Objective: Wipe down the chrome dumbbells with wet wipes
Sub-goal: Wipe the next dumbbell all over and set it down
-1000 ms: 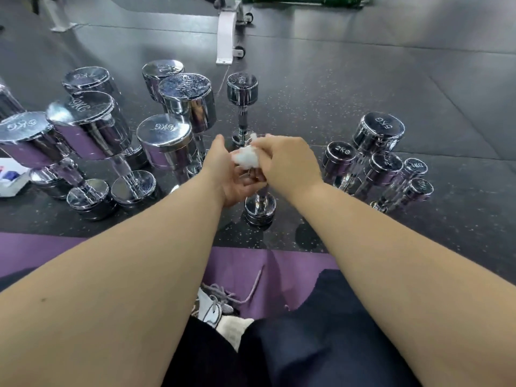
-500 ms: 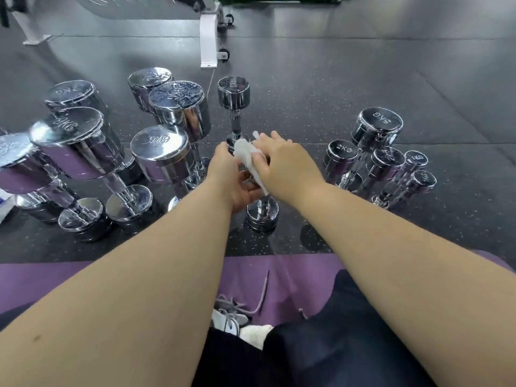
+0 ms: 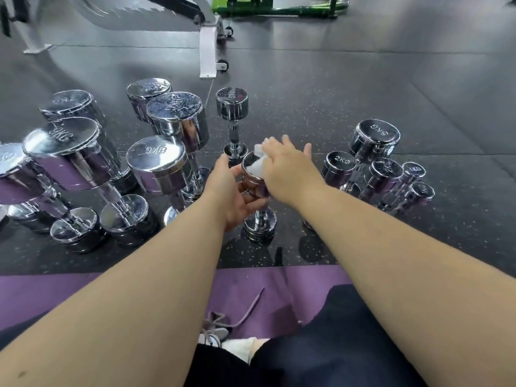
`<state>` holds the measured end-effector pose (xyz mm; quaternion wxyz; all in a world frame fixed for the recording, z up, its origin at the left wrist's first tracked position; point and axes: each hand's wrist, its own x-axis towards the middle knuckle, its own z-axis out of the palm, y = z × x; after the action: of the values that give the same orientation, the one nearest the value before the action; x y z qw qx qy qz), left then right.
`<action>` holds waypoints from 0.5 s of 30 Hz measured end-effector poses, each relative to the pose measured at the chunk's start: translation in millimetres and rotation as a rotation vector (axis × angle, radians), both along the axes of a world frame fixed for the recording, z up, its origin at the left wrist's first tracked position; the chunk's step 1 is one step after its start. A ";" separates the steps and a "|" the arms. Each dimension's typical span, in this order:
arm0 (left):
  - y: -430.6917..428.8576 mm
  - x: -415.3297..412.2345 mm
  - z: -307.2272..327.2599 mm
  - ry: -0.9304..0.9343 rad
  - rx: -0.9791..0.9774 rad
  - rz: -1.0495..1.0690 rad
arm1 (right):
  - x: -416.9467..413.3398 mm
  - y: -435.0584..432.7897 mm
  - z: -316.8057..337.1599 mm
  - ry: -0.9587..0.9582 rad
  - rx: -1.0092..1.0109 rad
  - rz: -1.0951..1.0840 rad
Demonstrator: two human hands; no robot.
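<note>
**Wiping the top of a small dumbbell**

Head view: A person sits on a purple mat (image 3: 69, 291), both bare arms reaching forward over a dark rubber floor (image 3: 335, 88). Between the hands a small chrome dumbbell (image 3: 258, 191) stands on end, just past the mat's edge. The left hand (image 3: 231, 191) cups its upper head from the side, fingers curled loosely round it to steady it. The right hand (image 3: 290, 169) lies over the top with a white wipe (image 3: 258, 163) pressed under it; the fingers are spread and nearly flat, pinning the wipe to the metal, not pinching it.

More chrome dumbbells stand on end either side. The large set (image 3: 156, 163) crowds the left, one marked 6KG. The small set (image 3: 374, 169) sits to the right, marked 1KG, 2KG and 5KG. A thin dumbbell (image 3: 232, 118) stands just behind the hands. Farther back are a white bench leg (image 3: 208, 51) and a green frame (image 3: 276, 7).

The step in hand looks like wiping the top face of the middle dumbbell. Next, the wipe probably has to travel down the side of the head and the handle, which calls for the left hand to keep the weight from tipping, or to turn it. I cannot tell which of the other dumbbells are already clean.
</note>
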<state>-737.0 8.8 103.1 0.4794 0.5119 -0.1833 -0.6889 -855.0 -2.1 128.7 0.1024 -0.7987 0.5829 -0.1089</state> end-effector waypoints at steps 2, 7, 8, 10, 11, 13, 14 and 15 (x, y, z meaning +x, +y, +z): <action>0.1 5.5 -3.3 0.023 -0.016 -0.066 | 5.9 8.6 -5.3 -0.061 0.038 0.107; -1.2 14.9 -9.5 0.048 -0.060 -0.128 | -16.0 14.9 -16.0 -0.199 -0.009 -0.067; -0.7 13.7 -10.1 0.028 -0.069 -0.135 | -16.3 8.4 -12.5 -0.249 0.028 -0.126; -0.4 12.8 -10.1 0.009 -0.084 -0.145 | -8.6 2.3 -7.6 -0.334 0.063 -0.101; -0.3 13.3 -10.3 0.006 -0.088 -0.146 | -4.5 3.9 -7.6 -0.364 0.052 -0.026; -2.3 15.4 -10.8 -0.010 -0.095 -0.142 | -1.5 9.3 -11.2 -0.353 0.024 0.123; -3.9 15.9 -10.9 -0.019 -0.092 -0.133 | -3.6 9.9 -14.6 -0.323 0.019 0.162; -4.3 15.9 -12.1 -0.025 -0.084 -0.126 | -7.1 8.8 -17.0 -0.297 0.018 0.156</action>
<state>-721.1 4.5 90.9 0.4537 0.4875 -0.2498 -0.7029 -862.1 6.7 111.7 0.2027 -0.8157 0.4984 -0.2125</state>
